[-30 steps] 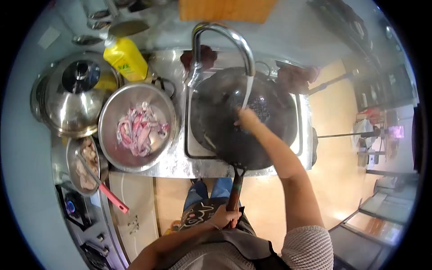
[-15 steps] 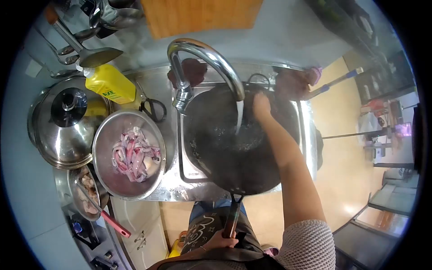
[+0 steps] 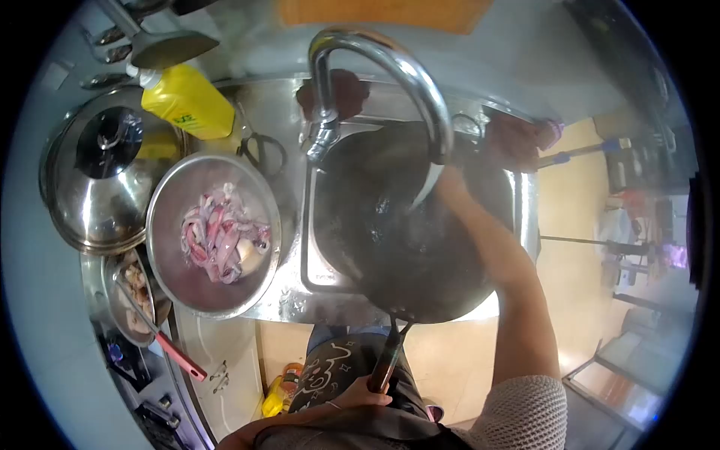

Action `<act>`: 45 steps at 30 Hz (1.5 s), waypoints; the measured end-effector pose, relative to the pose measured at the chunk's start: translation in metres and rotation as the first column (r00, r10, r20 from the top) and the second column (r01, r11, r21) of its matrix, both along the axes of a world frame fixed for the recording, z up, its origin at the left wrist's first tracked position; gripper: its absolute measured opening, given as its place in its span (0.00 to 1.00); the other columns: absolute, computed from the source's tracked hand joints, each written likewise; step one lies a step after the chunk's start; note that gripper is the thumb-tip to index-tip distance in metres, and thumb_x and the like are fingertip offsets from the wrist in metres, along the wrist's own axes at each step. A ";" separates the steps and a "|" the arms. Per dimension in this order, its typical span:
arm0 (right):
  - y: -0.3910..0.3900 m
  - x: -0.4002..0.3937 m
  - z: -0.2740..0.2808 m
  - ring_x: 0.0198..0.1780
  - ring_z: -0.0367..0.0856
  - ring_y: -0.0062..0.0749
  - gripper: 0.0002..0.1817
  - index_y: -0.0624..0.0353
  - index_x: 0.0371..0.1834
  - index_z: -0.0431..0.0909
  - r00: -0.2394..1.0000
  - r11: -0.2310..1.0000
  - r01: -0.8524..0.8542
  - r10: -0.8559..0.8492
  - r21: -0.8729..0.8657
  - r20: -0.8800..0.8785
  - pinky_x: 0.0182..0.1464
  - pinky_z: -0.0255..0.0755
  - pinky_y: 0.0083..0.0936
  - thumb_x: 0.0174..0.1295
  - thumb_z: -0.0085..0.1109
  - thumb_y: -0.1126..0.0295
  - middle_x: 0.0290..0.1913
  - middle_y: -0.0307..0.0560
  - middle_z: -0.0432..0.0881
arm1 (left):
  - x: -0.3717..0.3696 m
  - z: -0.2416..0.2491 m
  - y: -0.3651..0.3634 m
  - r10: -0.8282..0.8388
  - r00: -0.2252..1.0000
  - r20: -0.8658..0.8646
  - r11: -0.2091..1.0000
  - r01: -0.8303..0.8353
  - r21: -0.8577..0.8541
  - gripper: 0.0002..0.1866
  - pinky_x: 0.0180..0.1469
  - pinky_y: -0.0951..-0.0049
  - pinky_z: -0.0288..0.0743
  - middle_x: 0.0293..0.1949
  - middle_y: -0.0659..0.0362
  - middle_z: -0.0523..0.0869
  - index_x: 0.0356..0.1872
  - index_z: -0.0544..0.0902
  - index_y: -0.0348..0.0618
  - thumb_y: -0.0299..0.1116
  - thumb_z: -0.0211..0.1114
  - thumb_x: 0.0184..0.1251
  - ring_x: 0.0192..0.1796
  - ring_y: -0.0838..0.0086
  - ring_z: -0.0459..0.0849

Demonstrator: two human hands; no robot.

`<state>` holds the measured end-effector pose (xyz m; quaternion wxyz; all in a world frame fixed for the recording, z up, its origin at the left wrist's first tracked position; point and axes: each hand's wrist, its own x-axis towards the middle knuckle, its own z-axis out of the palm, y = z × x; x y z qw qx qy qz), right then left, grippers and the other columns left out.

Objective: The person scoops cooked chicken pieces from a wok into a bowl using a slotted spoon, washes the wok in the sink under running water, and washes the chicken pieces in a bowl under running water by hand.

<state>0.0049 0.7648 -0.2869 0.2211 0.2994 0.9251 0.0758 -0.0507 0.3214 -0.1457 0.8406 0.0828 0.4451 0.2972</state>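
Handle (image 3: 386, 364) of the wok (image 3: 390, 262) is clamped in the left hand (image 3: 370, 391), over a dark apron (image 3: 337, 367). Ahead of that hand, the wok sits across the sink (image 3: 325, 281); the right hand (image 3: 452, 185) reaches into its far side, well apart from the left. Left of both hands are a steel bowl (image 3: 161, 251) of squid (image 3: 221, 240), a small pan (image 3: 112, 304) with pale pieces, and a lidded pot (image 3: 105, 202). The faucet (image 3: 390, 56) arches over the wok, its spout just left of the right hand, blocking part of the view as water (image 3: 426, 189) runs in. Scissors (image 3: 262, 154) and a yellow bottle (image 3: 191, 105) lie farther left. Green lettering on the bottle seems to read AXE; the apron's white script is illegible. Haze blurs the right fingers, so their grip cannot be told. A wooden board (image 3: 382, 11) is cut off beyond the faucet.
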 end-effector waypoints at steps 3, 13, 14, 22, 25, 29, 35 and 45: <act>0.017 -0.054 -0.003 0.42 0.76 0.42 0.13 0.63 0.41 0.72 0.683 0.946 0.086 -0.285 -0.313 -0.673 0.41 0.70 0.39 0.54 0.49 0.70 0.35 0.55 0.75 | -0.002 0.006 0.003 -0.032 0.996 -0.082 0.998 0.028 -0.049 0.12 0.34 0.78 0.65 0.23 0.66 0.73 0.26 0.74 0.43 0.32 0.69 0.43 0.28 0.82 0.71; -0.160 -0.023 0.103 0.49 0.73 0.48 0.27 0.58 0.54 0.64 0.833 0.564 -0.504 0.119 -0.654 -0.540 0.48 0.69 0.38 0.46 0.53 0.76 0.50 0.53 0.71 | 0.004 0.010 0.009 -0.103 0.981 -0.165 0.994 0.093 -0.062 0.11 0.34 0.75 0.67 0.23 0.61 0.77 0.26 0.74 0.40 0.32 0.65 0.42 0.30 0.79 0.74; -0.149 0.005 0.096 0.48 0.74 0.48 0.26 0.57 0.54 0.65 0.880 0.581 -0.464 0.219 -0.669 -0.421 0.47 0.71 0.36 0.47 0.52 0.75 0.49 0.53 0.72 | 0.004 0.008 0.008 -0.102 0.981 -0.162 0.994 0.093 -0.063 0.11 0.34 0.75 0.67 0.23 0.61 0.77 0.26 0.74 0.40 0.32 0.65 0.42 0.30 0.79 0.74; 0.000 -0.017 -0.008 0.32 0.80 0.36 0.15 0.61 0.44 0.74 1.000 0.990 0.021 -0.019 0.140 -0.017 0.29 0.75 0.25 0.53 0.51 0.69 0.39 0.49 0.77 | 0.003 0.006 0.009 -0.067 0.990 -0.124 0.998 0.066 -0.005 0.13 0.35 0.76 0.67 0.23 0.63 0.75 0.27 0.74 0.39 0.33 0.66 0.41 0.29 0.79 0.72; -0.038 -0.066 -0.003 0.36 0.80 0.38 0.15 0.62 0.44 0.72 0.961 0.956 0.277 -0.275 0.101 -0.038 0.29 0.75 0.31 0.53 0.51 0.69 0.38 0.50 0.76 | 0.007 0.007 0.009 -0.098 0.969 -0.228 0.995 0.096 -0.020 0.13 0.33 0.76 0.67 0.23 0.64 0.74 0.27 0.74 0.39 0.33 0.66 0.40 0.28 0.80 0.72; -0.079 -0.053 0.062 0.42 0.77 0.46 0.15 0.63 0.46 0.68 0.984 0.938 -0.040 -0.024 -0.345 -0.178 0.38 0.73 0.40 0.55 0.46 0.73 0.43 0.60 0.73 | 0.007 0.013 0.013 -0.061 0.973 -0.224 0.998 0.054 -0.037 0.12 0.33 0.76 0.67 0.21 0.64 0.73 0.26 0.74 0.39 0.32 0.66 0.40 0.27 0.80 0.71; -0.065 -0.058 0.047 0.42 0.77 0.51 0.21 0.70 0.47 0.61 0.997 0.967 -0.080 0.074 -0.244 -0.034 0.42 0.72 0.37 0.51 0.52 0.70 0.40 0.63 0.74 | 0.010 0.010 0.006 -0.071 0.971 -0.230 0.997 0.063 -0.040 0.11 0.32 0.76 0.67 0.21 0.63 0.74 0.24 0.74 0.39 0.31 0.65 0.40 0.27 0.80 0.72; -0.161 -0.109 0.054 0.40 0.75 0.60 0.31 0.74 0.57 0.54 0.714 0.679 0.390 -0.649 -0.622 -0.263 0.44 0.70 0.42 0.56 0.49 0.63 0.37 0.68 0.75 | 0.009 0.027 0.023 0.026 0.994 -0.109 0.993 -0.038 -0.110 0.07 0.18 0.75 0.66 0.14 0.59 0.73 0.20 0.69 0.38 0.25 0.59 0.44 0.14 0.77 0.74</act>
